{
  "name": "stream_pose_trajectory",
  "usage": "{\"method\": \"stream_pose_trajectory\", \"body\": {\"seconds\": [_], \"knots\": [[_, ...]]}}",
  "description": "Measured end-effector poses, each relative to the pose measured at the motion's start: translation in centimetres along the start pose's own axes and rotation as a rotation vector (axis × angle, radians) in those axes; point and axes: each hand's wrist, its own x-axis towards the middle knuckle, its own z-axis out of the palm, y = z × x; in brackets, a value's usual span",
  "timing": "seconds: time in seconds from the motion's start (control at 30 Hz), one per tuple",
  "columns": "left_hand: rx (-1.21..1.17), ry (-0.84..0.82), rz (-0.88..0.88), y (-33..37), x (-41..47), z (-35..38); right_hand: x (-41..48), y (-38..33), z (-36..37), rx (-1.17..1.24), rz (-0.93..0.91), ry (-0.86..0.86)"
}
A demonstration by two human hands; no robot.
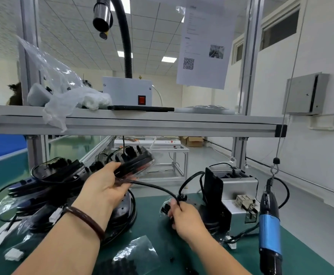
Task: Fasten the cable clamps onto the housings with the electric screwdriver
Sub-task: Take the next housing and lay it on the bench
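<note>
Hands first: your left hand (106, 185) is raised at the centre of the frame, fingers and thumb curled round the edge of a housing (134, 161). The housing is a flat, rounded black shell with glossy clear film over it and stubby black connectors standing up from its top. A round, matte black cable (156, 187) leaves the housing beside your palm and arcs down to the right.

Your right hand (184, 217) sits lower, just above the bench (150, 219), with its fingers closed round that cable. A small black fitting (182, 197) sits on the cable just above your knuckles, too blurred to make out in detail.

At the lower right, the electric screwdriver (270, 233) hangs upright from a hook and thin wire, apart from both hands. Its barrel has a smooth blue middle and black ends.

Between the screwdriver and your right hand stands a boxy brushed-metal unit (239, 187) with a black plate leaning at its left side.

At the left, more black housings (52, 175) lie heaped on the green mat, tangled in looped cables and crinkled film.

A clear plastic bag (134, 255) of small black parts lies near the bottom edge.

A dark braided band (86, 219) circles your left wrist.
</note>
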Motion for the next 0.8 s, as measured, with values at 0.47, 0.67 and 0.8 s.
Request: {"method": "stream_pose_trajectory", "body": {"seconds": [0.47, 0.67, 0.8], "knots": [[0.050, 0.024, 0.061, -0.7, 0.8, -1.0, 0.0, -3.5, -0.3, 1.082, -0.097, 0.013], [0.056, 0.020, 0.077, -1.0, 0.7, -0.9, 0.7, -7.8, -1.6, 1.255, -0.158, -0.003], [0.101, -0.010, 0.104, -0.2, -0.3, -2.1, 0.3, -8.8, -2.6, 1.035, -0.301, 0.040]]}}
